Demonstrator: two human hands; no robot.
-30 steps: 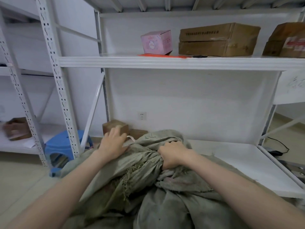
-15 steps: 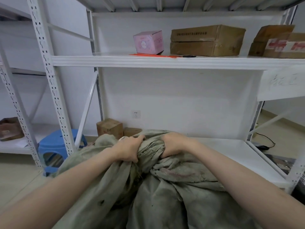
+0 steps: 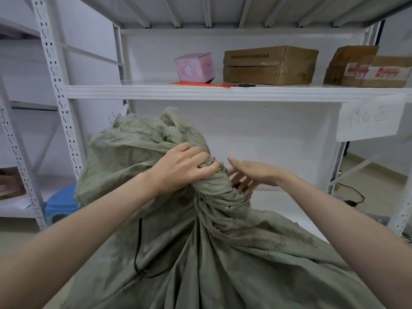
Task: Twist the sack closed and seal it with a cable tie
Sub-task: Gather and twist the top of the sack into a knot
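A large grey-green woven sack (image 3: 200, 253) fills the lower middle of the view. Its top is gathered into a twisted neck (image 3: 219, 195), and loose frayed cloth (image 3: 142, 139) stands up above. My left hand (image 3: 180, 169) grips the neck from the left, fingers curled over the cloth. My right hand (image 3: 249, 175) is at the right side of the neck with fingers spread and straight, fingertips touching the twist. Thin orange strips, possibly cable ties (image 3: 200, 84), lie on the shelf above. A black cord (image 3: 138, 248) runs down the sack's left side.
The white metal rack has a shelf (image 3: 223, 93) just above the sack, carrying a pink box (image 3: 194, 67) and brown cartons (image 3: 269, 65). A rack upright (image 3: 58, 85) stands at left, with a blue stool (image 3: 60, 202) behind it. The lower shelf board (image 3: 289, 208) lies at right.
The sack's top has been pulled up and twisted into a tight neck. My right hand let go and opened beside it; my left hand moved onto the neck.
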